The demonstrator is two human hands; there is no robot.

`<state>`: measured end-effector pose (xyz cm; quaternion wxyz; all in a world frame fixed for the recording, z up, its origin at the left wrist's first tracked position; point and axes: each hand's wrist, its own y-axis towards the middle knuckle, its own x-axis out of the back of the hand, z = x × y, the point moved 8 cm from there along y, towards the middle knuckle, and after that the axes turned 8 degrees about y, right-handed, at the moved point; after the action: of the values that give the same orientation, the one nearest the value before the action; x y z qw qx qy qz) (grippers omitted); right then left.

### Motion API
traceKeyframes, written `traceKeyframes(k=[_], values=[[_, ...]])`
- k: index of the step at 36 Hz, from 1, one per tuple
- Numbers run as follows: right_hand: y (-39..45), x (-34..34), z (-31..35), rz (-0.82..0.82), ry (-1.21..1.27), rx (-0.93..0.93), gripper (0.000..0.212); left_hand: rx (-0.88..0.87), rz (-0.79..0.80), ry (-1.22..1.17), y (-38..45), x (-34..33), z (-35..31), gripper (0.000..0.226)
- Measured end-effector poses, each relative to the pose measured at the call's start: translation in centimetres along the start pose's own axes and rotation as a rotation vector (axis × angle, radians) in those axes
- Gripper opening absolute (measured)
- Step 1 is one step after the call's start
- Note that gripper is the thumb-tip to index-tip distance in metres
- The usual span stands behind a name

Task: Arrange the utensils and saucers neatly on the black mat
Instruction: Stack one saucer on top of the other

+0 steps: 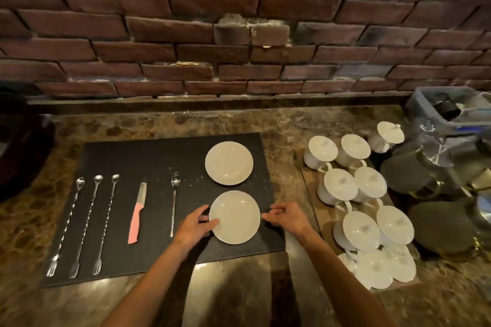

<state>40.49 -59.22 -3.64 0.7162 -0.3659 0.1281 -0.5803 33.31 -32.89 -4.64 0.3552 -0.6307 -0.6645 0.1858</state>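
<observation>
Black mat [159,156] on the marble counter [287,125], and on its right side my two saucers: the far saucer [228,163] lies free, the near saucer [235,217] sits between my hands. My left hand [195,223] pinches its left rim, thumb on top. My right hand [285,216] is loosely curled with fingertips at the right rim; actual contact I cannot tell. Three bar spoons [87,223], a pink-handled knife [137,214] and a long spoon [174,206] lie in a row to the left.

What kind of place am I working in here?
Probably a bar or café service counter: a marble counter against a brick wall, long bar spoons on a black mat, and many lidded white cups.
</observation>
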Motion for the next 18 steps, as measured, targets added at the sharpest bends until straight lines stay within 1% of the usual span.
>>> traceKeyframes(k=[4, 10, 13, 14, 18], values=[[1.4, -0.4, -0.5, 0.008, -0.018, -0.030, 0.049, 0.010, -0.010, 0.016, 1.8, -0.2, -0.4, 0.074], [2.2, -1.4, -1.1, 0.009, -0.041, -0.041, 0.031, 0.024, 0.021, 0.043, 2.7, -0.6, -0.1, 0.059], [2.2, -2.1, -1.2, 0.014, -0.036, -0.030, 0.006, 0.033, 0.016, 0.026, 2.6, -0.7, 0.5, 0.059], [2.3, -2.4, -1.1, 0.010, -0.043, -0.022, 0.002, 0.035, 0.010, 0.018, 2.5, -0.7, 0.6, 0.058], [2.4, -2.8, -0.7, -0.028, -0.078, -0.007, 0.009, 0.015, -0.029, 0.034, 2.6, -0.7, 0.6, 0.058]])
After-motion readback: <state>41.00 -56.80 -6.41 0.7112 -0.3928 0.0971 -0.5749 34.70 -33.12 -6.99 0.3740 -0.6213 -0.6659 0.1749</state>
